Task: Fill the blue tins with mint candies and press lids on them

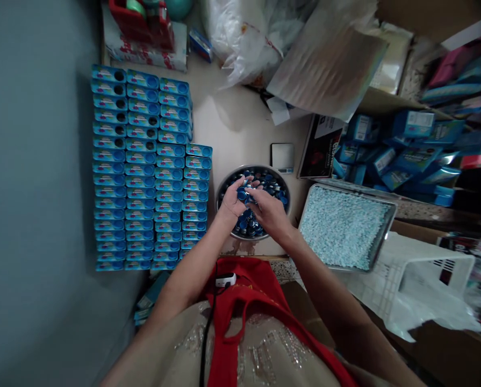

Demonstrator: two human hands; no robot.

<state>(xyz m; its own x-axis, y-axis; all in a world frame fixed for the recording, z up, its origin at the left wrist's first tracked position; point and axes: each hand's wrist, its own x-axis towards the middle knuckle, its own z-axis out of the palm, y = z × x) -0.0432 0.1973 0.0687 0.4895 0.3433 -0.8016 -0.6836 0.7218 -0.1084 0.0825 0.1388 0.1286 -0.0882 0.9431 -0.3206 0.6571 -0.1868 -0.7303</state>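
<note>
A round metal bowl (287, 207) full of small, round blue and silver caps (251, 221) stands before me. Both hands are over it, close together. My left hand (232, 201) is turned palm up, its fingers curled around a few blue caps (242, 194). From the other side, my right hand (267, 208) reaches in with bent fingers at the same caps; its thumb is partly hidden. To the left, blue printed boxes (141, 169) are stacked in columns, and a few at the top show dark round holes.
A small scale (282, 157) lies behind the bowl. On the right are a metal tray (388, 226) of pale blue granules, a carton with blue packs (413, 145), and a white plastic basket (421, 269). Plastic bags (244, 43) and a red tape dispenser (143, 24) stand at the back.
</note>
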